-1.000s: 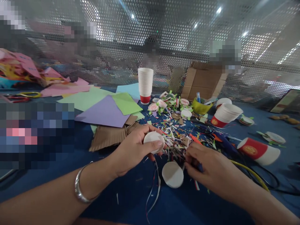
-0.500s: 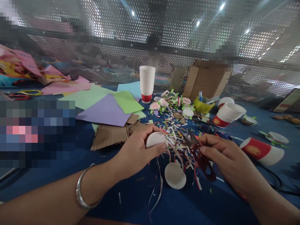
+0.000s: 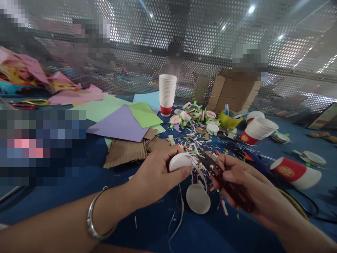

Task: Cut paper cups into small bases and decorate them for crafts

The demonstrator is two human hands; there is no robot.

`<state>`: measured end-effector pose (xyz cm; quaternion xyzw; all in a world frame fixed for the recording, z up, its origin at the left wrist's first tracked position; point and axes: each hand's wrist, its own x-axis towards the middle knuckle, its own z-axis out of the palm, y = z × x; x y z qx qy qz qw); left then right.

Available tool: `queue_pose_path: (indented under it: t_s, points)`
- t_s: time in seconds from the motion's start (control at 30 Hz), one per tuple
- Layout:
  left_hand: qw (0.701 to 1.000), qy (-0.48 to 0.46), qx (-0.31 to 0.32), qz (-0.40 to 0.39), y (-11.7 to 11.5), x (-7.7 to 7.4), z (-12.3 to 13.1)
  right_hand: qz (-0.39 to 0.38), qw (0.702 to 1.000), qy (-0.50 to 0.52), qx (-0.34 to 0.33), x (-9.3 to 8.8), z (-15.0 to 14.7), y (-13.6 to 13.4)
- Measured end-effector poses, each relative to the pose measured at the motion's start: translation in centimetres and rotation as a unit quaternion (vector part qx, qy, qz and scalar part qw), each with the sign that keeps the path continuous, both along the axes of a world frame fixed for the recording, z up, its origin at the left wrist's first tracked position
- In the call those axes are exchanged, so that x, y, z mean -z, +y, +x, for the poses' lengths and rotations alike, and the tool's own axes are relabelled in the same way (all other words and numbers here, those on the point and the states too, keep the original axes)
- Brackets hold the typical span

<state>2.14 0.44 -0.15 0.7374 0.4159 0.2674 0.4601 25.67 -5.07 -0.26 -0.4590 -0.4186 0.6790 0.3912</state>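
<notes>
My left hand (image 3: 155,172), a silver bangle on its wrist, grips a white cut-down paper cup bottom (image 3: 180,162) between thumb and fingers. Its round face is tilted up. To the right, my right hand (image 3: 252,186) is closed on scissors (image 3: 214,170) with dark red handles, their blades together and pointing at the cup bottom. A small gap seems to separate the tips from it. Below both hands a loose round white paper disc (image 3: 198,199) lies on the blue tabletop, beside a thin curled paper strip (image 3: 182,207).
Colourful paper scraps (image 3: 196,140) litter the middle. Behind stand a tall stack of paper cups (image 3: 167,93), small decorated rounds (image 3: 185,116) and a yellow container (image 3: 229,120). More cups (image 3: 259,130) and a tipped cup (image 3: 295,172) are on the right; purple paper (image 3: 121,123) and corrugated cardboard (image 3: 126,153) on the left.
The scissor blades, spread before, have come together, and my right hand has turned. My left hand has shifted slightly right and tilted the cup bottom. The view has moved a little.
</notes>
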Motion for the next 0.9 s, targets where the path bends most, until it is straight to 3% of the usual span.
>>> queue_pose_path:
  t_s: [0.17,0.3,0.4,0.5,0.7,0.9]
  points:
    - [0.998,-0.04,0.012,-0.038,0.2,0.7,-0.2,0.009,0.999,-0.035,0.006,0.3,0.0,-0.1]
    - [0.998,-0.053,0.0,-0.035,0.6,1.2,-0.3,0.08,0.976,-0.201,0.011,0.9,0.1,0.2]
    - [1.0,0.002,0.031,-0.004,0.6,1.0,-0.4,0.188,0.91,-0.37,0.003,1.3,0.2,0.5]
    - [0.994,0.07,0.074,0.027,0.4,0.7,-0.4,0.225,0.846,-0.482,-0.039,1.2,0.2,0.7]
    - [0.988,0.13,0.074,0.044,0.4,0.6,-0.4,0.226,0.745,-0.62,-0.097,1.0,0.3,0.2]
    - [0.976,0.182,0.071,0.092,0.6,0.5,-0.8,0.3,0.671,-0.673,-0.082,1.1,0.6,0.1]
